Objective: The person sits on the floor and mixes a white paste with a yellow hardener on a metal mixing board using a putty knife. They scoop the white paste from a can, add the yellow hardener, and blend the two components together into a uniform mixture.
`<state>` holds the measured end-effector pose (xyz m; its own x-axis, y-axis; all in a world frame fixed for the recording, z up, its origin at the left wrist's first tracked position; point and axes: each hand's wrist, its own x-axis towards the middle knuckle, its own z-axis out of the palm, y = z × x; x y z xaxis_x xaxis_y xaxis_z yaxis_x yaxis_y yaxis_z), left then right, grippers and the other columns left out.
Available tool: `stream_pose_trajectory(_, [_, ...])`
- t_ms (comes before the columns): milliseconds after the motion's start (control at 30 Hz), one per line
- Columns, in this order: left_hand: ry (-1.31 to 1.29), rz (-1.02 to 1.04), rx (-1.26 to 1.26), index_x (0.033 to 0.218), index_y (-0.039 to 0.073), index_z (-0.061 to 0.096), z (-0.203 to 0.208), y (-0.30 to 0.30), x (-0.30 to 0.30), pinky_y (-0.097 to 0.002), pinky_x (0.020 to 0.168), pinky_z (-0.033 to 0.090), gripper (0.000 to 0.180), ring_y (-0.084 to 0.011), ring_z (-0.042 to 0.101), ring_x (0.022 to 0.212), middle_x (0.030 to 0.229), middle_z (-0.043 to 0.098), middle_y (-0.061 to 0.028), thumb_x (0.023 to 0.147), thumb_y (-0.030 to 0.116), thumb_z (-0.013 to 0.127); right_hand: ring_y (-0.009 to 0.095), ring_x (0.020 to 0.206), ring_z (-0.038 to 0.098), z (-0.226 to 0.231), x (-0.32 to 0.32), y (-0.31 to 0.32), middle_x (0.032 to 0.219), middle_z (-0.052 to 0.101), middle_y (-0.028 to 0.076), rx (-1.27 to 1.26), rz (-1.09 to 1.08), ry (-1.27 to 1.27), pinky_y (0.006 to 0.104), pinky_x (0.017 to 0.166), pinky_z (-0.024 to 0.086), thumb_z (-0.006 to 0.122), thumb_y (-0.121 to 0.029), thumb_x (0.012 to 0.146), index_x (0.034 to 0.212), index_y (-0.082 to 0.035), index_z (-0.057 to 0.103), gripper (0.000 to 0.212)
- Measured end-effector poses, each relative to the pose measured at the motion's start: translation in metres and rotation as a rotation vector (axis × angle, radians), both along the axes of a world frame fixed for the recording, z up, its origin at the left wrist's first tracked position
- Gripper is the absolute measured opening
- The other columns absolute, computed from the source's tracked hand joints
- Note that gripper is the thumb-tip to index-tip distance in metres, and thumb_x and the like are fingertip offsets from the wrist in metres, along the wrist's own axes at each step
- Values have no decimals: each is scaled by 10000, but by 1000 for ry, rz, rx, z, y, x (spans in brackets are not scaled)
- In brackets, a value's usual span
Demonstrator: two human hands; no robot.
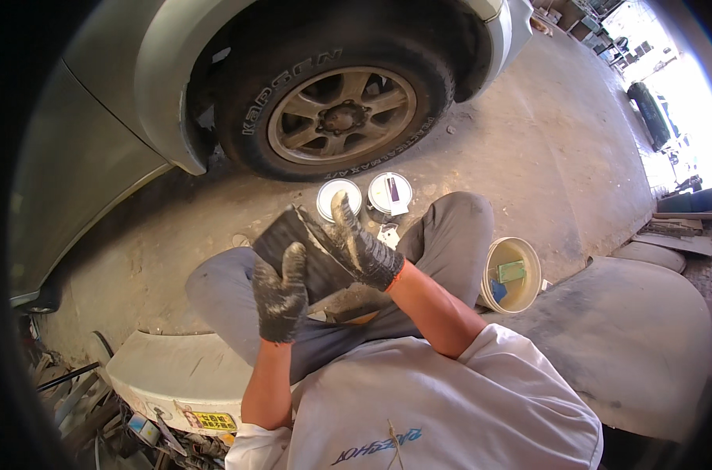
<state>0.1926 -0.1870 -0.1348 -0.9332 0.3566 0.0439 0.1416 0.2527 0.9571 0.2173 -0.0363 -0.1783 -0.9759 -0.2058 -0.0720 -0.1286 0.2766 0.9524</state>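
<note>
Dark flat sheet (276,236): lying at frame centre. Left hand (280,301): resting at lower edge; we are unable to tell pinch. Right hand (364,252): bracing right edge, thumb spread, finger closure unclear. For control, we are best supporting both edges evenly.

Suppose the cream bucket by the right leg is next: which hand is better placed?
Probably the right hand: the cream bucket stands on that side, while the left hand would have to reach across. Both are at the dark flat piece, though.
</note>
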Motion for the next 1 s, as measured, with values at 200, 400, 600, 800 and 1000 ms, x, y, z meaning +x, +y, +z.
stream_pose_trajectory(200, [93, -242, 64, 1101, -33, 600, -15, 7, 20, -348, 772, 496, 227, -279, 658, 888, 977, 677, -177, 933, 114, 560, 219, 1208, 499, 16, -12, 4, 1323, 501, 134, 2489, 330, 153, 368, 966, 439, 351, -771, 833, 1381, -60, 394, 899])
stream_pose_trajectory(400, [94, -376, 108, 1163, -19, 590, -25, 5, 32, -362, 826, 484, 265, -329, 633, 944, 1060, 646, -209, 919, 72, 546, 185, 634, 597, 27, -11, 12, 1056, 649, 69, 2461, 588, 143, 319, 542, 480, 334, -817, 800, 1229, -68, 536, 886])
stream_pose_trajectory(600, [46, -382, 131, 1160, -12, 591, -25, -7, 35, -361, 840, 483, 253, -279, 637, 932, 1048, 659, -172, 925, 74, 550, 190, 715, 597, 24, -21, 18, 1074, 614, 98, 2303, 302, 227, 317, 551, 487, 349, -736, 864, 1268, -48, 500, 811])
stream_pose_trajectory(800, [-54, 12, 65, 1158, -13, 569, -33, -29, 8, -308, 864, 459, 257, -182, 588, 932, 1049, 642, -90, 934, 113, 569, 183, 826, 580, 27, -5, 27, 1172, 586, 107, 2536, 270, 455, 297, 691, 504, 495, -448, 937, 1330, -14, 447, 588])
stream_pose_trajectory(1000, [-212, 19, 236, 1143, -9, 579, -29, -18, 21, -303, 853, 453, 241, -169, 586, 932, 1037, 644, -84, 937, 117, 577, 204, 988, 610, -22, 1, 17, 1164, 614, 120, 3277, 263, -152, 295, 847, 497, 495, -291, 977, 1275, 21, 497, 431])
